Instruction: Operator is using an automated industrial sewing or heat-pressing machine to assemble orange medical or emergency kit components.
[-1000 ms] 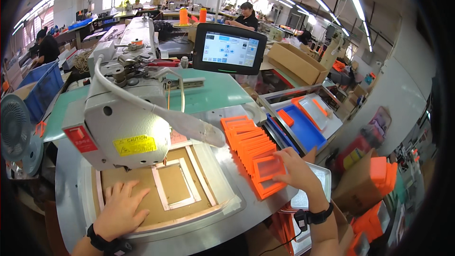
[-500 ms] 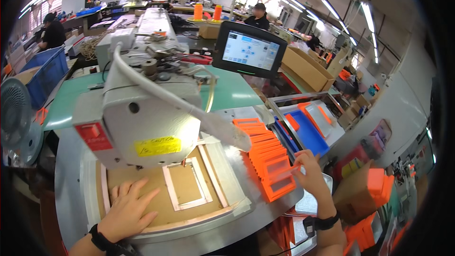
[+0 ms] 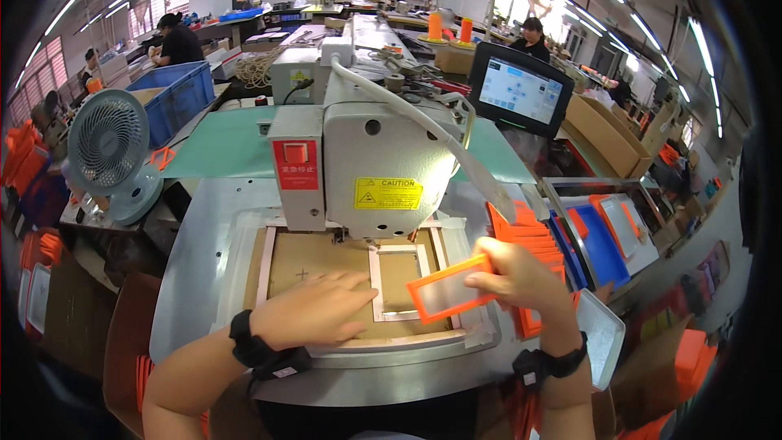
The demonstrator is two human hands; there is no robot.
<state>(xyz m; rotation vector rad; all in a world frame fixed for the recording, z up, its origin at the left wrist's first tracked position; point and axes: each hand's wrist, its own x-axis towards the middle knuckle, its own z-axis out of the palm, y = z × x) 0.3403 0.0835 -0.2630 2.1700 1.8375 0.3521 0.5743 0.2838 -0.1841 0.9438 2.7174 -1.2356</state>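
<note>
In the head view, the person's right hand (image 3: 513,273) is clamped on an orange frame (image 3: 444,289), thumb on top and fingers beneath, at the frame's right end. The frame is in the air, in front of the sewing machine (image 3: 389,155) and a little to its right, tilted. The left hand (image 3: 314,310) lies palm down over the brown board (image 3: 314,257) in front of the sewing machine, fingers slightly apart, with nothing seen in its grip. A stack of orange frames (image 3: 525,236) sits to the sewing machine's right.

The frame looks thin and light, its border probably bendy and its pale window likely smooth and easily creased. The border seems the best place to pinch, keeping fingertips off the window.
</note>
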